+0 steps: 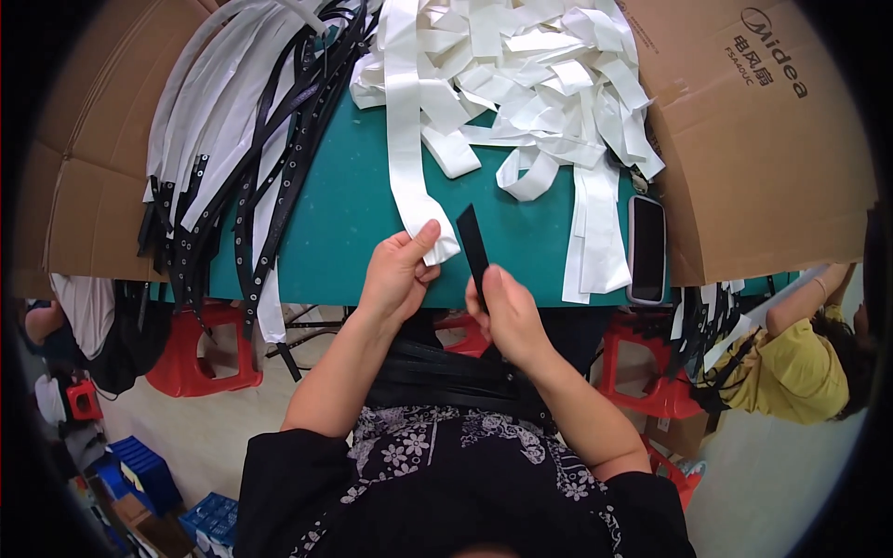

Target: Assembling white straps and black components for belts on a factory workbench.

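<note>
My left hand point(395, 277) pinches the near end of a long white strip point(404, 139) between thumb and fingers. The strip, of paper or thin film, runs away from me over the green tabletop point(358, 205). In my right hand point(513, 316) the fingers are closed on a flat black strap point(473, 244), whose slanted end points up and away, just right of the white strip's end. The two ends are close but apart. More black straps point(437, 377) lie across my lap. Beyond my hands spreads a loose heap of white strips point(558, 116).
At the left, black belts with metal eyelets point(299, 158) lie with white strips and hang over the table edge. A phone point(647, 249) rests at the right edge. Cardboard boxes point(102, 139) flank both sides. Red stools point(200, 358) stand below. Another person in yellow point(791, 377) sits far right.
</note>
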